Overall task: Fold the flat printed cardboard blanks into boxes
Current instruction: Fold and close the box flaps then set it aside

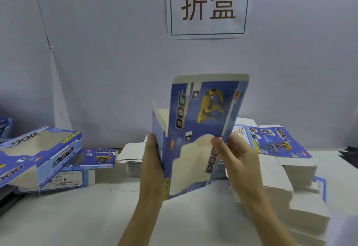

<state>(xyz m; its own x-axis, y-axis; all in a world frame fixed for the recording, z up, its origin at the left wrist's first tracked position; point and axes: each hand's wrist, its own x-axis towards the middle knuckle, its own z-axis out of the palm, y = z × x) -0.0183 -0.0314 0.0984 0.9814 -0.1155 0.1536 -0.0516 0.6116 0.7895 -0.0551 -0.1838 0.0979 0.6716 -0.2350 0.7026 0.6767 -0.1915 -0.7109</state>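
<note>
Gripping a blank (195, 135) upright by its side edges, both hands, left (153, 160) and right (235, 158), apparently squared it open; folded boxes (38, 154) lay leftward.

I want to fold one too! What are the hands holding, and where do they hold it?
Both hold one printed cardboard blank upright. The left hand grips its left edge; the right hand pinches its right edge, low down.

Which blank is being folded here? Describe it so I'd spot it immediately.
Under the paper sign on the wall, the blue blank stands upright above the white table, held between the left hand and right hand. Unlike the flat stacks and the folded boxes, it is off the table.
</note>
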